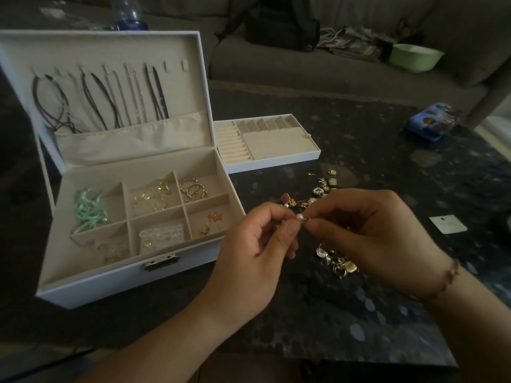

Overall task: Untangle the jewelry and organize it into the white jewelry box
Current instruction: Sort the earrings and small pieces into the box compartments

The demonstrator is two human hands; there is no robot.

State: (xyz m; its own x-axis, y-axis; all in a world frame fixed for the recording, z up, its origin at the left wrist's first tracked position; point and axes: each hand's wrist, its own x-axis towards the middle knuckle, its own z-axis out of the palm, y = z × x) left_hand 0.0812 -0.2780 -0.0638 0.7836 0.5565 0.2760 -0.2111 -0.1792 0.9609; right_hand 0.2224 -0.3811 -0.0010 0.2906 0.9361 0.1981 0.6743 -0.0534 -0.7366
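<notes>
The white jewelry box [116, 280] stands open at the left, necklaces [110, 103] hanging in its lid and gold hoops [154, 196], rings and a mint cord [88, 210] in its compartments. Its removable tray [276, 158] lies behind on the dark table. My left hand [257, 244] and my right hand [370, 236] meet above the table, both pinching a small pearl earring [299, 217] between fingertips. Loose earrings [318, 192] lie beyond the hands, and a tangled gold pile [338, 262] lies under them.
A small white card [448, 223] lies at the right on the dark table [387, 139]. A blue tin [431, 121] sits at the far right. Behind is a sofa with a black bag [279, 23] and a green bowl [414, 56].
</notes>
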